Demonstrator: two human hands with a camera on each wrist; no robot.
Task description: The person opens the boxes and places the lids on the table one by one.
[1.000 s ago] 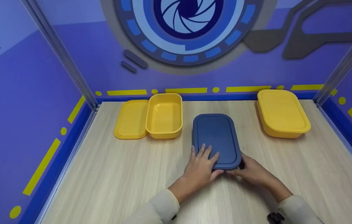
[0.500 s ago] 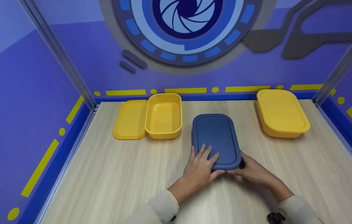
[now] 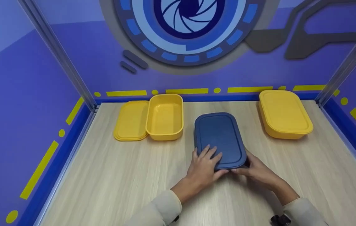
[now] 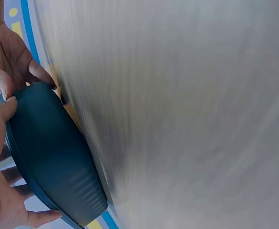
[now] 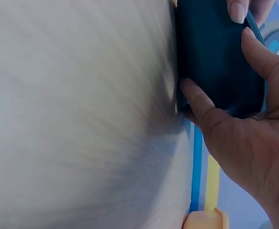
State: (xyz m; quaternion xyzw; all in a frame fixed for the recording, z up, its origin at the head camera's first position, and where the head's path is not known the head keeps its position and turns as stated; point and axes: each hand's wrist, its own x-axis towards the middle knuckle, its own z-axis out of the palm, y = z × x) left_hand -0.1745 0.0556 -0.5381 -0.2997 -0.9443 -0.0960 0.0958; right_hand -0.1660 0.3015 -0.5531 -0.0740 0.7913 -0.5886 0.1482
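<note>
A dark blue lidded lunch box [image 3: 218, 135] is near the middle of the wooden table, slightly turned. My left hand [image 3: 201, 168] rests on its lid near the front left corner, fingers spread and straight. In the left wrist view the left thumb [image 4: 5, 109] lies at the rim of the front wall. At the front right corner my right hand [image 3: 261, 172] grips the box. The right wrist view has the right thumb [image 5: 261, 52] against the front wall near the rim, and a finger at the bottom edge. Other right fingers are partly hidden by the box.
An open yellow container [image 3: 165, 119] stands at the back left, with a yellow lid [image 3: 131, 121] beside it. A yellow lidded container [image 3: 286, 113] is at the back right. Blue-purple panels [image 3: 184, 83] enclose the table [image 3: 127, 175] at the back and sides.
The blue lunch box has turned slightly, its far end shifting away and to the left. The right hand has followed its corner a little to the right. The yellow containers stay put.
</note>
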